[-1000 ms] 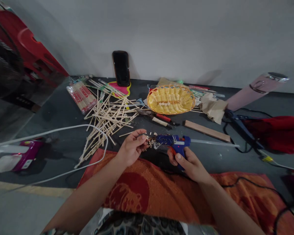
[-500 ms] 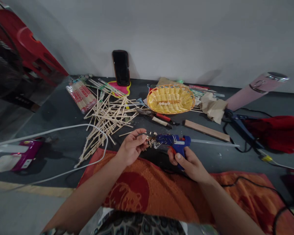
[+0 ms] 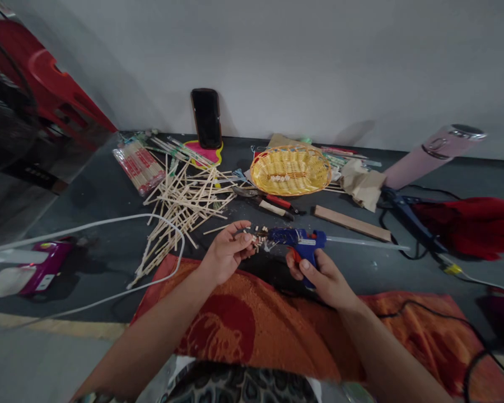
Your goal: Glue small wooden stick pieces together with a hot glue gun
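Observation:
My right hand (image 3: pixel 321 275) is wrapped round the handle of a blue glue gun (image 3: pixel 308 246), fingers at its orange trigger. A long clear glue stick (image 3: pixel 365 242) sticks out of the gun's back end. The nozzle points left, close to the fingertips of my left hand (image 3: pixel 230 250). Those fingers are closed in a pinch on a small pale piece, too small to make out fully. Several short cut wooden bits (image 3: pixel 259 239) lie on the dark table just past the fingertips. An orange-red towel (image 3: pixel 294 330) spreads beneath both wrists.
Long thin wooden sticks (image 3: pixel 185 201) lie in a loose heap at left. Behind are a yellow wicker basket (image 3: pixel 292 187), pliers (image 3: pixel 273 207), a wooden strip (image 3: pixel 351 222) and a leaning phone (image 3: pixel 206 118). A pink flask (image 3: pixel 430 157) stands right; a white cable (image 3: pixel 109 222) loops at left.
The glue gun's nozzle has drawn slightly away from my left fingertips. My left hand keeps its pinch, nearly still. The whole view has shifted a little.

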`<state>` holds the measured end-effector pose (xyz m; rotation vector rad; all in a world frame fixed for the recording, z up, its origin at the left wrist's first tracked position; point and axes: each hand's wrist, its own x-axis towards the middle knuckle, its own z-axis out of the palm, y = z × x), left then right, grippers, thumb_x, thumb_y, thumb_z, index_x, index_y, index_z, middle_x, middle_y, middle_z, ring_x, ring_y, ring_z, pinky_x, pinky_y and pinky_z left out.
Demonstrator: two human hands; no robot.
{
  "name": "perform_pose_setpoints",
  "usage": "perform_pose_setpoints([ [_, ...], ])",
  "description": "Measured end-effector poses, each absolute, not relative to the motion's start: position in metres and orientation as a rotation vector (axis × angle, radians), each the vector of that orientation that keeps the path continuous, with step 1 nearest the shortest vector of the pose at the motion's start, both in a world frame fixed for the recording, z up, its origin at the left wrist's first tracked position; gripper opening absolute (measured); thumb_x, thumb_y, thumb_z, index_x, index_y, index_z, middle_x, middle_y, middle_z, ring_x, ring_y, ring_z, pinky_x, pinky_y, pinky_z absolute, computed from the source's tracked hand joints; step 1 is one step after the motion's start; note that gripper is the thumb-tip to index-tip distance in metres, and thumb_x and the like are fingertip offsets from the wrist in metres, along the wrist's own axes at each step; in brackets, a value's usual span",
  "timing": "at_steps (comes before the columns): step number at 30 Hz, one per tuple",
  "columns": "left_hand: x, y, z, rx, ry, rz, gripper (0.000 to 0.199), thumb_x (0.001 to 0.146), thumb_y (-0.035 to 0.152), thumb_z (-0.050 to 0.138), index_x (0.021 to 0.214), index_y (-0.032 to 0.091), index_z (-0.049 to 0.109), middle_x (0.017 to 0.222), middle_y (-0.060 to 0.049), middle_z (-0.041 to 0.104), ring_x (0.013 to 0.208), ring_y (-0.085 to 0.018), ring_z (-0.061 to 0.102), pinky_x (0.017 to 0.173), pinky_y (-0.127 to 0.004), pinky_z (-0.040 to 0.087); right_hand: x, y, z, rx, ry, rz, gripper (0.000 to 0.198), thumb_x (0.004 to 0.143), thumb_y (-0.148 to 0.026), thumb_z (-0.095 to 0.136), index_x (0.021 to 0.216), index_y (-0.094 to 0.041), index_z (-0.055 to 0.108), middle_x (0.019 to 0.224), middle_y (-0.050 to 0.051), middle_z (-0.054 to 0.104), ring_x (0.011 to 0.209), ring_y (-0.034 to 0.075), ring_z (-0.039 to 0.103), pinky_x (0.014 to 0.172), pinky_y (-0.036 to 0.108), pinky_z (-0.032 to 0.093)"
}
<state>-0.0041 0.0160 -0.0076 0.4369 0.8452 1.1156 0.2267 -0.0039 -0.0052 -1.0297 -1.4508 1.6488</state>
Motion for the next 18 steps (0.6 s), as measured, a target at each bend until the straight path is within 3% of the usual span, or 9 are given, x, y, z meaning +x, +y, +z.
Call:
perform_pose_setpoints([
  [8, -0.006, 0.017, -0.01, 0.446, 0.825, 1.126, 0.043, 0.068, 0.018, 0.076, 0.106, 0.017, 0.056, 0.073, 0.001, 0.064, 0.058, -0.006, 0.057, 0.062, -0.019, 0.052, 0.235, 0.001, 0.0, -1.021, -1.137, 1.707, 0.035, 0.09, -0.052, 0.046, 0.096, -0.02, 0.059, 0.07, 0.003, 0.056, 0.06, 0.015, 0.05, 0.055, 0.028, 0.041],
  [14, -0.008, 0.018, -0.009, 0.435, 0.807, 1.141, 0.042, 0.07, 0.016, 0.075, 0.107, 0.017, 0.056, 0.078, -0.002, 0.067, 0.06, -0.005, 0.058, 0.063, -0.017, 0.051, 0.292, 0.025, 0.02, -1.283, -0.956, 1.342, 0.029, 0.083, -0.049, 0.06, 0.085, -0.02, 0.059, 0.072, 0.001, 0.059, 0.051, 0.01, 0.05, 0.042, 0.021, 0.04],
  [18, -0.009, 0.017, -0.01, 0.454, 0.803, 1.144, 0.039, 0.073, 0.016, 0.072, 0.108, 0.017, 0.055, 0.078, -0.003, 0.067, 0.062, -0.006, 0.059, 0.063, -0.018, 0.051, 0.338, 0.039, 0.014, -1.579, -1.087, 1.237, 0.039, 0.077, -0.057, 0.063, 0.083, -0.019, 0.057, 0.071, 0.001, 0.058, 0.048, 0.009, 0.049, 0.041, 0.021, 0.04],
])
